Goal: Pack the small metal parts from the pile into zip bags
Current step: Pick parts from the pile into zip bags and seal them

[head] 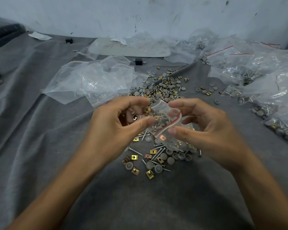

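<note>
A small clear zip bag [165, 117] with a red seal line hangs above the grey cloth at the centre, with screws, grey caps and brass clips inside. My right hand [204, 128] pinches its open mouth between thumb and fingers. My left hand [116, 123] is curled beside the bag's mouth and holds a few brass clips [145, 112] at its fingertips. Below both hands lies a loose pile of parts [158, 156]: brass clips, screws and grey caps. A second, larger pile [165, 87] spreads out behind the hands.
Empty clear zip bags [93, 80] lie crumpled at the middle left. Filled bags [264, 77] are heaped along the right side. A flat pale board [130, 48] lies by the stained wall, and two small black blocks [138, 61] stand near it.
</note>
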### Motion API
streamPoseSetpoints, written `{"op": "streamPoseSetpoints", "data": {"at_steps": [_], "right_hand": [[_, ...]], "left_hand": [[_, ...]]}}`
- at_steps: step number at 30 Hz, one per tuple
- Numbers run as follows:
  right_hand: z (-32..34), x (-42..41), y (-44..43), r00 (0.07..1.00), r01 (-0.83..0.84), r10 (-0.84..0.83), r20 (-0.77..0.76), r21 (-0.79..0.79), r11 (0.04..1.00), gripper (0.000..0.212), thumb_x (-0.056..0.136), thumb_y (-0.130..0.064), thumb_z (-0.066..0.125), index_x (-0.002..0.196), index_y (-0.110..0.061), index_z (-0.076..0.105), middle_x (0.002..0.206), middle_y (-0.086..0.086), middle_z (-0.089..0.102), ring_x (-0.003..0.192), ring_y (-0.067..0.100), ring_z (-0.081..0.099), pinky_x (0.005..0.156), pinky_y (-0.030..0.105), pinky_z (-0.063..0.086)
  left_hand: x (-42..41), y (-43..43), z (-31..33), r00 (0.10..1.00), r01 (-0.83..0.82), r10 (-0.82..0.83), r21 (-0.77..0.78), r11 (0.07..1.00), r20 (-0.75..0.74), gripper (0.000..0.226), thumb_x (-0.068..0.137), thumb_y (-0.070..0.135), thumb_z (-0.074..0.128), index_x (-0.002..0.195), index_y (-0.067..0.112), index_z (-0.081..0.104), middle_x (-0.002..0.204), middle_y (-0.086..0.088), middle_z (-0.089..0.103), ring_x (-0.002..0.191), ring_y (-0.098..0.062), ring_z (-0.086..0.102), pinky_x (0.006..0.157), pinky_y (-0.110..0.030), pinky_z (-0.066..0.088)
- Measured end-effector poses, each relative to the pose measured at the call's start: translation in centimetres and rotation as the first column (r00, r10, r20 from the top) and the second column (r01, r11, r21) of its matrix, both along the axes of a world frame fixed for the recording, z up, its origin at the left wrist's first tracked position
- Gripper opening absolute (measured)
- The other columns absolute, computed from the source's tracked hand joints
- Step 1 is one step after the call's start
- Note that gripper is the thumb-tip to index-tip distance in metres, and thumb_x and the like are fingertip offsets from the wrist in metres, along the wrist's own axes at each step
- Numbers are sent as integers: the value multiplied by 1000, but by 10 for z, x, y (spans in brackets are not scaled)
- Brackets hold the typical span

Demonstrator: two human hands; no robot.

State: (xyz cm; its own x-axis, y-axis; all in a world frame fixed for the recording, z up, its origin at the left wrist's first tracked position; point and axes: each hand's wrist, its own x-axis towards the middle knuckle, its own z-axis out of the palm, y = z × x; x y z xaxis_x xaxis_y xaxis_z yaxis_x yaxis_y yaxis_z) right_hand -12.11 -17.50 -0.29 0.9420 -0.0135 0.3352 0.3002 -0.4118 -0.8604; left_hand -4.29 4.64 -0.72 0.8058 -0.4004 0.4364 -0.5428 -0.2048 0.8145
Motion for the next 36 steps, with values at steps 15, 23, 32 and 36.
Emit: {"op": "streamPoseSetpoints", "data": {"at_steps": [15,23,32,36], "right_hand": [[1,7,-14,974,146,-192,122,309,940,38,74,-28,84,110,-34,73,100,-7,77,87,7,69,77,17,54],[1,6,-11,982,99,-146,123,326,940,42,75,-29,82,115,-29,71,100,-6,76,90,7,69,78,18,54],[3,4,-11,985,104,-140,97,303,947,42,75,-32,84,114,-34,71,103,-3,76,92,10,70,82,26,58],[2,5,-9,987,103,-135,89,292,951,41,76,-28,86,114,-33,71,102,-4,77,89,8,70,79,24,58]], "left_hand": [[-17,-15,-18,977,42,-172,680,732,124,18,96,47,57,105,33,65,97,20,58,97,-5,56,81,-29,46],[-31,-26,-33,963,-152,-83,771,618,257,42,96,58,45,125,29,56,116,7,56,110,-16,50,92,-32,40],[-28,-33,-27,930,-162,-209,848,505,302,29,103,40,33,107,26,59,108,6,57,102,-16,50,90,-32,40],[-26,-34,-26,940,-174,-178,858,484,291,24,99,34,36,105,20,54,109,1,59,101,-19,49,91,-31,37]]}}
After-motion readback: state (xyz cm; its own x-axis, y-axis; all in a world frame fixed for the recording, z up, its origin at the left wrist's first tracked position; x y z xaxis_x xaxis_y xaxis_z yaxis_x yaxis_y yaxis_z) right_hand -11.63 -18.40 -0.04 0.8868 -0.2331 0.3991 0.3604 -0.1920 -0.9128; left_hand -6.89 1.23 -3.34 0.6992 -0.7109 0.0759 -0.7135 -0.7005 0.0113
